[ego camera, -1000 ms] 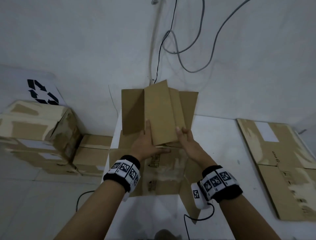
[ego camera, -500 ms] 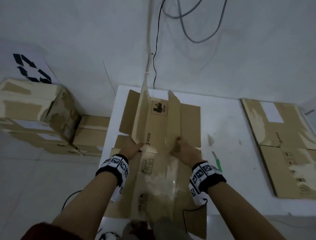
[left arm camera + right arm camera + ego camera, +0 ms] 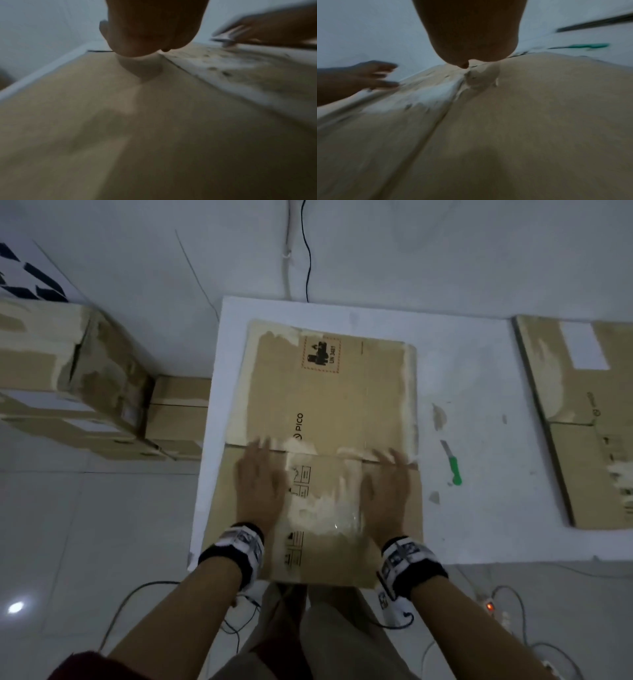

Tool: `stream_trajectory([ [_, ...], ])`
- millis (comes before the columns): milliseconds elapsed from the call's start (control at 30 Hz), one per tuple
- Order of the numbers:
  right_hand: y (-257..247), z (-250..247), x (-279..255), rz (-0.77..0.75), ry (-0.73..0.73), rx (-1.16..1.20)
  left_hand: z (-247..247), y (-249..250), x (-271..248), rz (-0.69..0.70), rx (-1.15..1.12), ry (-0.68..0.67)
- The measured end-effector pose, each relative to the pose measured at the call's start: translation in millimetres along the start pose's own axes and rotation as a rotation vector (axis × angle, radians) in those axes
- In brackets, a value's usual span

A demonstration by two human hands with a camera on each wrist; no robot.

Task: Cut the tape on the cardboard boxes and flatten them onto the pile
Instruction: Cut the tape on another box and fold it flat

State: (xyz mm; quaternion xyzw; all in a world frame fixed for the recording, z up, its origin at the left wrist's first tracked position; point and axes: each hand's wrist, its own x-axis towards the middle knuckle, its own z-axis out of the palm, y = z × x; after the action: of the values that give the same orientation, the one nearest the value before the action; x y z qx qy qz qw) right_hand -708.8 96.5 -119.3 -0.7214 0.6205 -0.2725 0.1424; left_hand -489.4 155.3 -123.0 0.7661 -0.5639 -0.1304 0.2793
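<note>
A brown cardboard box printed PICO lies flattened on the white table. My left hand presses flat on its near left part, fingers straight and spread. My right hand presses flat on the near right part, fingertips at the fold line. Both wrist views show a palm low over the cardboard, blurred. A green-handled cutter lies on the table just right of the box, also a green streak in the right wrist view.
A pile of flattened cardboard lies at the table's right end. Taped whole boxes are stacked on the floor at the left. Cables and a power strip lie on the floor near my feet.
The box's raised flaps have gone down and the whole box now lies flat. Both hands moved from gripping the upright flaps to pressing palms down on the near panel.
</note>
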Motion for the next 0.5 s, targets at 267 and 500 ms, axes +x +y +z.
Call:
stream_trajectory([
  [267,-11.1,28.4,-50.0,-0.166,-0.339,-0.292,18.1,-4.2,-31.8,0.221,0.317,-0.328],
  [500,-12.9,26.8,-48.5,-0.142,-0.381,-0.268,20.2,-3.7,-30.5,0.198,0.28,-0.343],
])
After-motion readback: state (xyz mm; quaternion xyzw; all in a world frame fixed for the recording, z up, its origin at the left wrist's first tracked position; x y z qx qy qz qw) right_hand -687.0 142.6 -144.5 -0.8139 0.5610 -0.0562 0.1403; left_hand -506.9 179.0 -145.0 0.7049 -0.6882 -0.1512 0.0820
